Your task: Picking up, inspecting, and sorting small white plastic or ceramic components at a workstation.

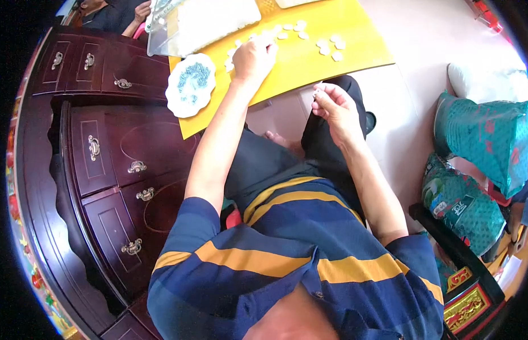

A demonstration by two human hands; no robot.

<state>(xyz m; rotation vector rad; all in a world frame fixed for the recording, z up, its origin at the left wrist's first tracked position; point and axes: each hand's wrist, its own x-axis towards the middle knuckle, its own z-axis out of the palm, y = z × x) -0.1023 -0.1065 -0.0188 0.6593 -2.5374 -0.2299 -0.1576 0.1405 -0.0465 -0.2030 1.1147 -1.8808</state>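
The head view gives me two bare hands at one yellow counter [292,65]. The left hand [254,61] is over the counter among small white pieces [337,56], its fingers curled downward; I cannot tell whether they have closed on one. The right hand [338,110] is off the counter's near edge, above the right knee, its thumb and forefinger pinching one small piece [317,92] (too tiny from where I sit for me to name it). I count five white pieces in the loose group on the right; others lie near the left hand, partly hidden, so I have no sure total. Beside the left wrist I have one scalloped white plate [174,102] with a dark bluish patch, and beyond it one pale, flat tray [216,22]. Seven metal handles [137,166] show on the dark cabinet [105,124] at left, and two teal bags [482,139] stand at right.
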